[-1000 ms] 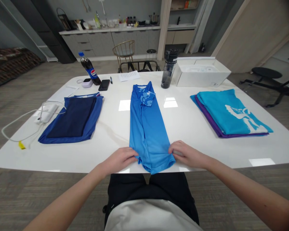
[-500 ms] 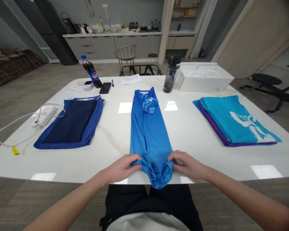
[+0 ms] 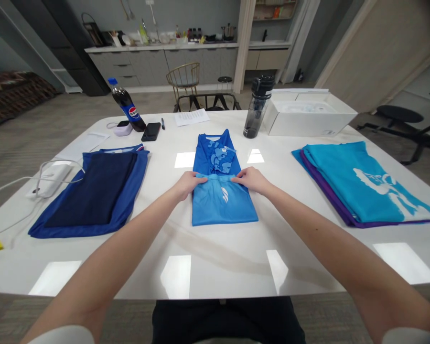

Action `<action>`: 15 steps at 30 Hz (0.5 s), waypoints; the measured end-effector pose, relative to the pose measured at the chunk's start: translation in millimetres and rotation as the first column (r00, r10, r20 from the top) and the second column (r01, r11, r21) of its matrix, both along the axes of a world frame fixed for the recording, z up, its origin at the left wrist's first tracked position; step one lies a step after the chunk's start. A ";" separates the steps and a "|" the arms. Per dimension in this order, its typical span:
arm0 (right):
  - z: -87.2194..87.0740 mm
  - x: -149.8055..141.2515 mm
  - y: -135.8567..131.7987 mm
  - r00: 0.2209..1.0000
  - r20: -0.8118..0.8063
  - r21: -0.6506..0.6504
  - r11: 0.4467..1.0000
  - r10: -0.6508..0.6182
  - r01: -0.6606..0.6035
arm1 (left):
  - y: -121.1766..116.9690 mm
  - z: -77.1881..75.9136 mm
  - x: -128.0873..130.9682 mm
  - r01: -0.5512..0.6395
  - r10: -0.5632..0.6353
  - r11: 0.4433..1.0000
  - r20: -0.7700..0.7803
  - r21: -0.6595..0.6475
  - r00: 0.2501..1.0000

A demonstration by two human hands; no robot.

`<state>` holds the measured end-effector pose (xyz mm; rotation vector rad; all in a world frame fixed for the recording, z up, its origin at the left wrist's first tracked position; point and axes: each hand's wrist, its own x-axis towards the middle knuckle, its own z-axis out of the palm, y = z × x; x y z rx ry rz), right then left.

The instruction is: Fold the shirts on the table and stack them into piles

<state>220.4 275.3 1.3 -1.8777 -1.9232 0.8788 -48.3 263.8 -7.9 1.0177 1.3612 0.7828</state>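
Note:
A blue T-shirt [image 3: 225, 205] lies in a narrow strip at the middle of the table, its lower part folded up over itself. The folded part shows a small white logo; beyond it a patterned sleeve and the collar stay visible. My left hand [image 3: 188, 184] pinches the left corner of the turned-up hem between thumb and fingers. At the hem's right corner, my right hand [image 3: 252, 180] grips the cloth the same way. Both hands rest low against the shirt.
Folded dark blue clothes [image 3: 96, 191] lie left, beside a white power adapter [image 3: 50, 180] with cables. Turquoise and purple folded clothes [image 3: 347, 167] lie right. Farther back are a cola bottle [image 3: 127, 105], phone [image 3: 151, 132], paper [image 3: 192, 117], dark water bottle [image 3: 257, 110] and white box [image 3: 308, 114].
Both hands have carried the shirt's hem from the table's near edge forward, folding the lower part over the upper part. The view has shifted slightly.

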 end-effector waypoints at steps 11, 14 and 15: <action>14.5 11.9 27.9 0.970 -0.103 0.243 0.951 0.222 -0.192 | 43.1 46.9 -27.6 0.263 -0.190 0.880 -0.216 0.395 0.958; 24.1 8.7 75.1 0.976 -0.190 0.354 0.935 0.104 -0.031 | 90.2 61.6 -29.1 0.165 -0.024 0.823 -0.258 0.543 0.966; 25.5 5.3 94.7 0.978 -0.201 0.367 0.930 0.062 0.016 | 110.0 61.6 -28.5 0.145 0.016 0.807 -0.266 0.572 0.964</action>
